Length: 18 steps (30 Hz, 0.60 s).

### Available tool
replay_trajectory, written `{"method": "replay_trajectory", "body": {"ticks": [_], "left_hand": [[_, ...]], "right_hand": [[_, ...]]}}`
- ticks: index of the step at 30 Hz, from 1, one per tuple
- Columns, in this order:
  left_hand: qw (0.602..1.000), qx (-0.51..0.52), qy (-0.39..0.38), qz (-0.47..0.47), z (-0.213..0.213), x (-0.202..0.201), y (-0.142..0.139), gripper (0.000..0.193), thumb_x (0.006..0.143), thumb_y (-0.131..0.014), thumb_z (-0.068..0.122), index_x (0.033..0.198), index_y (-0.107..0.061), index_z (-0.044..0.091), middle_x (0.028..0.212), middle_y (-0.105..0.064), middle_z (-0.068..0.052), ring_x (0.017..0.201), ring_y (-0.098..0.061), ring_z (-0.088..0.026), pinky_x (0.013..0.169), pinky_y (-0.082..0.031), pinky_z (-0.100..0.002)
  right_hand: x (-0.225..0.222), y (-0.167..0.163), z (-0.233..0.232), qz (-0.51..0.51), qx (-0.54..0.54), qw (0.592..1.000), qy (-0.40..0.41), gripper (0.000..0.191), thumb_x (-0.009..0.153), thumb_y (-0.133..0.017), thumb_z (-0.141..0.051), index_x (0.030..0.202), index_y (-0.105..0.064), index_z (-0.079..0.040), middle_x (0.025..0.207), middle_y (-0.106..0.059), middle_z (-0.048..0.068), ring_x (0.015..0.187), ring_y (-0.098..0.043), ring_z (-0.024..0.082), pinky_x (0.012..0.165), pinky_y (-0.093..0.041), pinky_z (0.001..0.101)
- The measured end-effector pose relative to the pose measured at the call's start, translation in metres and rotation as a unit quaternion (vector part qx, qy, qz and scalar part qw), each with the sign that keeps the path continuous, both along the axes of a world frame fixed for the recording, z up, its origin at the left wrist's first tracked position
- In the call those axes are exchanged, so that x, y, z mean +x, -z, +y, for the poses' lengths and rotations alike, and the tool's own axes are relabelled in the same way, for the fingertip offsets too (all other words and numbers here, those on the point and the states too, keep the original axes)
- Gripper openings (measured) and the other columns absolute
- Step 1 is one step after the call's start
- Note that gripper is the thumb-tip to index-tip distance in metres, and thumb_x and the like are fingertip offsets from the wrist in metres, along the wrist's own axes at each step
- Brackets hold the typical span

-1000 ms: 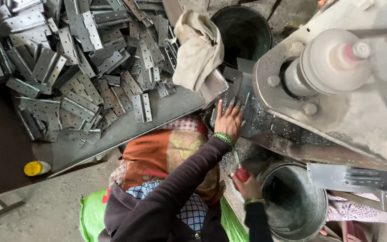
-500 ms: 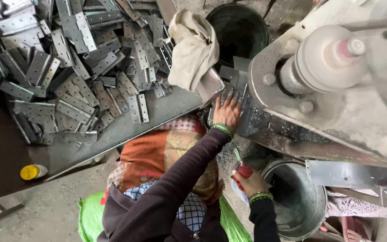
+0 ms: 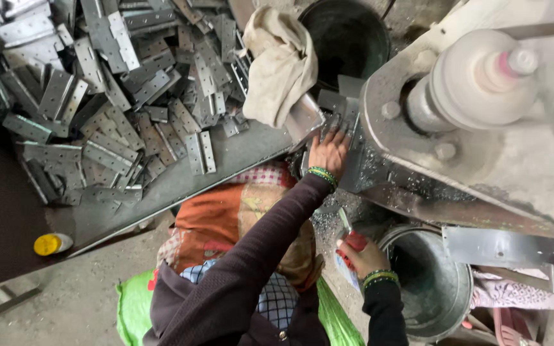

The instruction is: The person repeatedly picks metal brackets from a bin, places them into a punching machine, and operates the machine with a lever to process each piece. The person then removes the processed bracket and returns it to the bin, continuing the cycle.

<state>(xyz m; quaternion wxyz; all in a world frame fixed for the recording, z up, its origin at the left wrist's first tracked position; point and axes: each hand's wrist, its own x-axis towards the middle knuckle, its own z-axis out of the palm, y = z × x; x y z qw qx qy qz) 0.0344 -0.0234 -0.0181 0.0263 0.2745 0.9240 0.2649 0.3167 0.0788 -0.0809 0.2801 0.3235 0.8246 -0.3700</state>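
Taking the big grey press machine (image 3: pixel 482 147) as the landmark: far to its left, a heap of flat, hole-punched metal plates (image 3: pixel 117 96) covers a sheet-metal table (image 3: pixel 238 160), and below that heap, at the table's lower left corner, sits a small yellow-capped bottle (image 3: pixel 51 243). Nearer the machine, a dirty cream cloth (image 3: pixel 283 64) is draped over the table's right end, and a dark round bucket (image 3: pixel 347 35) stands just left of the machine's top, beside the cloth. Right at the machine's left edge, the left hand (image 3: pixel 328 152) lies palm-down with its fingers spread, pressed flat on a metal plate piece (image 3: pixel 335 118) that rests on the machine bed; it grips nothing, and green bangles ring the wrist above a dark purple sleeve (image 3: pixel 251 256). Below the machine's left edge, over a floor strewn with bright metal shavings (image 3: pixel 325 224), the right hand (image 3: pixel 360 256) is curled shut around a red-handled object (image 3: pixel 354 242); what kind of tool this is cannot be made out, since the fingers cover most of it. Directly under the machine, just right of that hand, stands a galvanised metal bucket (image 3: pixel 431 282), with a patterned pink cloth (image 3: pixel 514 295) beyond its right rim, at the machine's lower right.
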Motion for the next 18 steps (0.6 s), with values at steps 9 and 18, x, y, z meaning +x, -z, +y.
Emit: {"method": "replay_trajectory", "body": {"ticks": [9,18], "left_hand": [[1.000,-0.013,0.008,0.018,-0.001,-0.010,-0.001,0.047,0.100,-0.039,0.022,0.143,-0.056,0.014,0.158,-0.046,-0.006,0.145,-0.041,-0.025,0.116,-0.035,-0.057],[0.994,-0.071,0.074,-0.043,-0.029,0.010,-0.037,0.070,0.094,-0.047,0.058,0.150,-0.045,0.016,0.165,-0.034,-0.005,0.153,-0.030,-0.025,0.117,-0.029,-0.057]], "right_hand": [[-0.001,0.010,-0.018,0.207,0.150,0.967,0.021,0.066,0.077,-0.074,-0.059,0.117,-0.071,-0.007,0.107,-0.074,0.022,0.098,-0.070,0.044,0.081,-0.054,0.0478],[0.004,-0.051,-0.015,0.060,0.104,0.992,0.027,0.066,0.073,-0.075,-0.065,0.108,-0.075,-0.009,0.095,-0.078,0.016,0.091,-0.076,0.034,0.083,-0.056,0.0412]]}}
